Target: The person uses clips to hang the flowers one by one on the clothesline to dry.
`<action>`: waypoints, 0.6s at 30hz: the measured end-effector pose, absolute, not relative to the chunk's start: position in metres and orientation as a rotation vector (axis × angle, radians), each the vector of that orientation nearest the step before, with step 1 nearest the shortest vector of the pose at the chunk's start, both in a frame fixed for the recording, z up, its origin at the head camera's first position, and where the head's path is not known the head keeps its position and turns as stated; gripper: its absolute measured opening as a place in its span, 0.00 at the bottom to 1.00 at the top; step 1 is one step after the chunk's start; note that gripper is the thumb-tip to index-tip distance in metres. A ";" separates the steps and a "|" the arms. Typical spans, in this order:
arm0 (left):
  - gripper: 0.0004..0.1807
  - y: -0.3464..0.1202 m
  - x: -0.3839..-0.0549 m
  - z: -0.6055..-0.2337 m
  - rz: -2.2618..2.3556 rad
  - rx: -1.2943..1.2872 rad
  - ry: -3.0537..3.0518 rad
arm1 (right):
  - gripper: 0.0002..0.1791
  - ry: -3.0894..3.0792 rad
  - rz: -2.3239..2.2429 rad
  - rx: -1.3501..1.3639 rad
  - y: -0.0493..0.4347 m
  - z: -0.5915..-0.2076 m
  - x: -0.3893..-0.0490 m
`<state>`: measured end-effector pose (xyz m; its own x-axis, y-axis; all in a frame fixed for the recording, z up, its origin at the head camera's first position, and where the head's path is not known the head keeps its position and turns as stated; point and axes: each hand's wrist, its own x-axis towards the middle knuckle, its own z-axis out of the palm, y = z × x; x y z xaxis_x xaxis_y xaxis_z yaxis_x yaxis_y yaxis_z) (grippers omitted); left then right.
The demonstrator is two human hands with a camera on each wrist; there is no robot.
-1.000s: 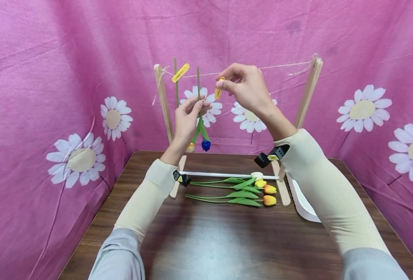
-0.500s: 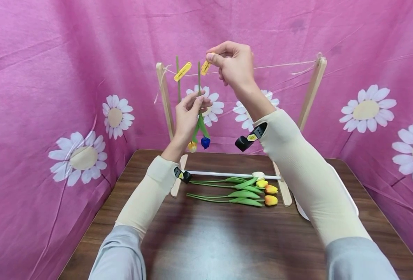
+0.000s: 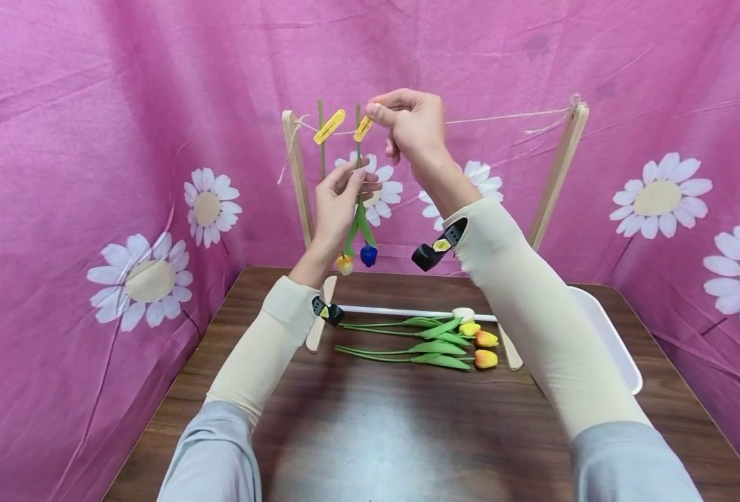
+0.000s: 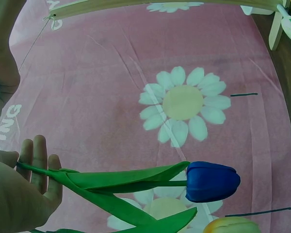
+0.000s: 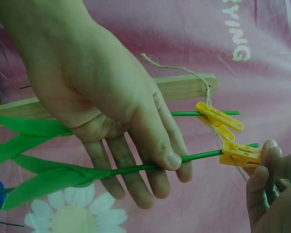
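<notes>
My left hand (image 3: pixel 338 202) pinches the green stem of a blue tulip (image 3: pixel 368 256), which hangs head down. In the left wrist view the blue bloom (image 4: pixel 213 182) points away from the fingers. My right hand (image 3: pixel 415 125) grips a yellow clothespin (image 3: pixel 363 128) by its end. Its jaws sit over the stem and the string (image 3: pixel 489 119), as the right wrist view shows with this clothespin (image 5: pixel 240 154). Just left of it, another yellow clothespin (image 3: pixel 329 127) holds a yellow-and-white tulip (image 3: pixel 344 263) upside down on the string.
Two wooden posts (image 3: pixel 558 174) carry the string. Several tulips (image 3: pixel 435 348) in white, yellow and orange lie on the brown table (image 3: pixel 370 432) by a white crossbar (image 3: pixel 407 311). A white tray (image 3: pixel 608 341) stands at the right, partly behind my right arm.
My right hand has moved left with the clothespin, up and then slightly down, from beside the blue tulip's stem onto it at the string. The left hand has risen slightly with the tulip.
</notes>
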<state>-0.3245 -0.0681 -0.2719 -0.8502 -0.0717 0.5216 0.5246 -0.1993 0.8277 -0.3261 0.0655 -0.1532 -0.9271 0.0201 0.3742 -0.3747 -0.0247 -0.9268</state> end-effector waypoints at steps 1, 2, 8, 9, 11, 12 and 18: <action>0.16 -0.068 -0.324 -0.272 -2.103 -0.523 -1.685 | 0.07 -1.982 2.040 0.374 0.065 -0.154 -0.326; 0.16 -0.068 -0.324 -0.272 -2.104 -0.521 -1.687 | 0.08 -1.989 2.045 0.374 0.065 -0.155 -0.326; 0.16 -0.068 -0.325 -0.274 -2.128 -0.535 -1.683 | 0.15 -2.095 2.012 0.374 0.068 -0.157 -0.326; 0.16 -0.068 -0.325 -0.274 -2.130 -0.537 -1.684 | 0.17 -2.120 2.007 0.375 0.068 -0.156 -0.325; 0.16 -0.068 -0.325 -0.275 -2.134 -0.536 -1.688 | 0.18 -2.154 2.012 0.377 0.069 -0.156 -0.325; 0.15 -0.068 -0.325 -0.275 -2.132 -0.535 -1.692 | 0.19 -2.161 2.019 0.379 0.069 -0.156 -0.325; 0.15 -0.070 -0.326 -0.276 -2.114 -0.522 -1.722 | 0.21 -2.144 2.058 0.402 0.071 -0.158 -0.325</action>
